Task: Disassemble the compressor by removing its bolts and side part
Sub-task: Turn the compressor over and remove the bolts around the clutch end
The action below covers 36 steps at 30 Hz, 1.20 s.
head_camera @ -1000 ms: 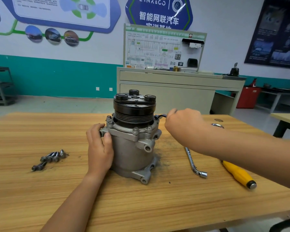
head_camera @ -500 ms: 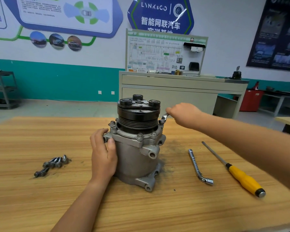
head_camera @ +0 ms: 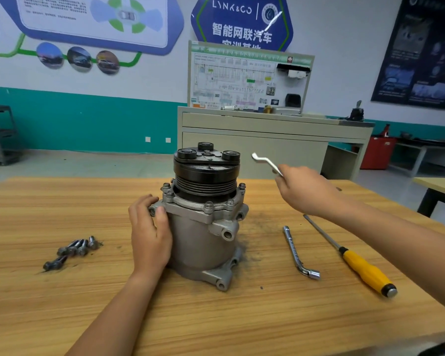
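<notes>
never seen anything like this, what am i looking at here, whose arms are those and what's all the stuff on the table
There is no robot here. The picture comes from a camera worn on a person's head, looking forward and down, so both bare arms are the wearer's own. On the wooden table stands a grey compressor with a black pulley on top. The left hand grips its side, steadying it. The right hand holds a small bent spanner in the air, clear of the compressor. A cluster of loose bolts lies on the left. On the right lie an L-shaped socket wrench and a yellow-handled screwdriver, neither touched.
</notes>
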Motion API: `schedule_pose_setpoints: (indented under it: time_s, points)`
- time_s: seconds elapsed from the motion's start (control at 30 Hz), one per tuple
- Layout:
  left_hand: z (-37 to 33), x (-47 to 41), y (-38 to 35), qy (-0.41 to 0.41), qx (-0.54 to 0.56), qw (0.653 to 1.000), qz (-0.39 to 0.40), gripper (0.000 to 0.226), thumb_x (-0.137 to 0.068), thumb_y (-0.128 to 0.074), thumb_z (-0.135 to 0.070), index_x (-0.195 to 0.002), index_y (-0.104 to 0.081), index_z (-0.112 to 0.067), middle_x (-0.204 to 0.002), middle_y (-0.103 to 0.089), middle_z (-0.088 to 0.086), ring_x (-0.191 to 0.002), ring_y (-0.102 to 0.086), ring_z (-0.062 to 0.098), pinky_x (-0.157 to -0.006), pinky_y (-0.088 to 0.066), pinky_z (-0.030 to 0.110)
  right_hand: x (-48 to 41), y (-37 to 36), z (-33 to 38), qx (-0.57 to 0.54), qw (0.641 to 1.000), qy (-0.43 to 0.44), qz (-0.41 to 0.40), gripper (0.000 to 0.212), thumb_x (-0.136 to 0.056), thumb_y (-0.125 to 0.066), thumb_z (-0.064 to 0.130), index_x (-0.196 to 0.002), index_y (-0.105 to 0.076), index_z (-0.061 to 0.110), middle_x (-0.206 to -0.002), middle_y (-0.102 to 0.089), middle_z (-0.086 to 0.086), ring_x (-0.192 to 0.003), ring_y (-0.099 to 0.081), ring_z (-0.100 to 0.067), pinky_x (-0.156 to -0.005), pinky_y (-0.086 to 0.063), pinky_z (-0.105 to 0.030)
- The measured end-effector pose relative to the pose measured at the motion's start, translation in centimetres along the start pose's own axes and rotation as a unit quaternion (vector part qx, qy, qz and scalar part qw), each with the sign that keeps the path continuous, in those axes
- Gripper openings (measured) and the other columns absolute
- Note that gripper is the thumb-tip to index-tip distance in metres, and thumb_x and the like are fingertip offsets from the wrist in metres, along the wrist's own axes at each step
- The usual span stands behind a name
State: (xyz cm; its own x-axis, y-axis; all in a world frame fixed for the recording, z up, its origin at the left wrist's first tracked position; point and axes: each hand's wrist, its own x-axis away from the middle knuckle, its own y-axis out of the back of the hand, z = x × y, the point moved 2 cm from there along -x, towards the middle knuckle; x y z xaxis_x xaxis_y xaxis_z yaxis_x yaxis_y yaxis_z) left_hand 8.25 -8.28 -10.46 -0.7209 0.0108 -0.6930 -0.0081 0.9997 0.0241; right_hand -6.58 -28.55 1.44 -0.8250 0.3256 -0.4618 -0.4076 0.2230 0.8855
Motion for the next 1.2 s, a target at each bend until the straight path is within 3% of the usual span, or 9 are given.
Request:
schedule_pose_setpoints:
  time_s: [0.1,0.17,0.4,0.5,0.63,0.83,1.0,1.1,1.2]
  points:
    - [-0.6,0.0,0.2,0.005,0.003,1.000,-0.017,0.062,-0.084,-0.027,-0.045,-0.116,-0.051,0.002,-0.124,-0.046,0.018,-0.115,-0.042,0.015,-0.097,-0.026,0.007,1.4,0.2,1.1,0.072,0.996,0.003,0.060,0.022,-0.097,-0.034,0.022,-0.109,-0.051,0.016,-0.065,-0.041,0.005,-0.060,-0.045,-0.015,-0.045,-0.030,-0.026]
    - [-1.2,0.2,0.2,-0.003,-0.004,1.000,-0.025,0.058,-0.084,-0.030,-0.042,-0.120,-0.048,0.000,-0.127,-0.044,0.016,-0.120,-0.042,0.021,-0.108,-0.031,0.036,1.9,0.4,2.0,0.099,0.991,0.011,0.088,0.022,-0.096,-0.035,0.018,-0.112,-0.051,0.017,-0.065,-0.040,0.005,-0.057,-0.041,-0.011,-0.044,-0.031,-0.023]
    - [-4.9,1.9,-0.6,-0.116,-0.052,0.992,0.001,0.062,-0.077,-0.045,-0.037,-0.125,-0.045,0.002,-0.135,-0.041,0.020,-0.126,-0.030,0.021,-0.097,-0.021,0.074,2.6,2.6,5.6,0.283,0.950,0.080,0.106,0.033,-0.091,-0.041,0.001,-0.123,-0.045,0.006,-0.061,-0.030,-0.002,-0.048,-0.031,-0.016,-0.038,-0.021,-0.025]
    - [-6.0,2.6,-1.4,-0.145,-0.082,0.986,0.022,0.075,-0.070,-0.052,-0.048,-0.131,-0.034,-0.009,-0.141,-0.035,0.019,-0.132,-0.026,0.025,-0.099,-0.018,0.075,2.6,3.1,6.7,0.309,0.936,0.087,0.147,0.027,-0.092,-0.042,-0.001,-0.116,-0.050,0.007,-0.068,-0.041,-0.004,-0.069,-0.053,-0.023,-0.043,-0.027,-0.023]
    - [-6.6,3.2,-2.0,-0.154,-0.132,0.978,0.052,0.095,-0.061,-0.054,-0.066,-0.138,-0.020,-0.022,-0.151,-0.017,0.008,-0.141,-0.009,0.025,-0.104,-0.003,0.065,2.3,4.1,7.0,0.334,0.923,0.102,0.162,0.020,-0.091,-0.045,-0.001,-0.106,-0.054,0.007,-0.061,-0.030,0.000,-0.050,-0.032,-0.017,-0.040,-0.020,-0.024]
    - [-6.5,3.4,-2.2,-0.154,-0.184,0.970,0.050,0.116,-0.049,-0.077,-0.059,-0.140,-0.018,-0.020,-0.152,-0.008,0.013,-0.141,-0.005,0.030,-0.099,-0.007,0.071,2.3,3.5,7.4,0.331,0.922,0.092,0.176,0.027,-0.089,-0.047,-0.002,-0.115,-0.054,0.004,-0.063,-0.029,-0.002,-0.068,-0.042,-0.022,-0.041,-0.030,-0.026]
    - [-6.3,3.2,-2.2,-0.165,-0.158,0.972,0.053,0.113,-0.053,-0.080,-0.056,-0.140,-0.019,-0.019,-0.151,-0.008,0.013,-0.139,-0.005,0.035,-0.104,-0.002,0.060,2.8,3.7,7.7,0.330,0.923,0.101,0.171,0.023,-0.090,-0.046,-0.002,-0.112,-0.052,0.003,-0.062,-0.030,0.001,-0.069,-0.054,-0.019,-0.048,-0.039,-0.026]
    - [-6.4,2.8,-1.4,-0.179,-0.116,0.975,0.069,0.099,-0.060,-0.062,-0.060,-0.139,-0.019,-0.021,-0.150,-0.010,0.014,-0.139,-0.009,0.038,-0.109,-0.012,0.059,2.9,4.7,7.5,0.350,0.912,0.122,0.174,0.012,-0.092,-0.045,-0.001,-0.092,-0.043,0.011,-0.059,-0.030,0.000,-0.048,-0.030,-0.015,-0.040,-0.024,-0.024]
    - [-6.0,2.2,-0.4,-0.193,-0.079,0.974,0.090,0.095,-0.062,-0.060,-0.058,-0.139,-0.018,-0.021,-0.149,-0.008,0.012,-0.140,-0.014,0.040,-0.108,-0.022,0.064,3.4,5.2,7.0,0.364,0.907,0.141,0.159,0.017,-0.092,-0.043,-0.001,-0.105,-0.048,0.009,-0.059,-0.029,-0.001,-0.046,-0.026,-0.016,-0.039,-0.020,-0.025]
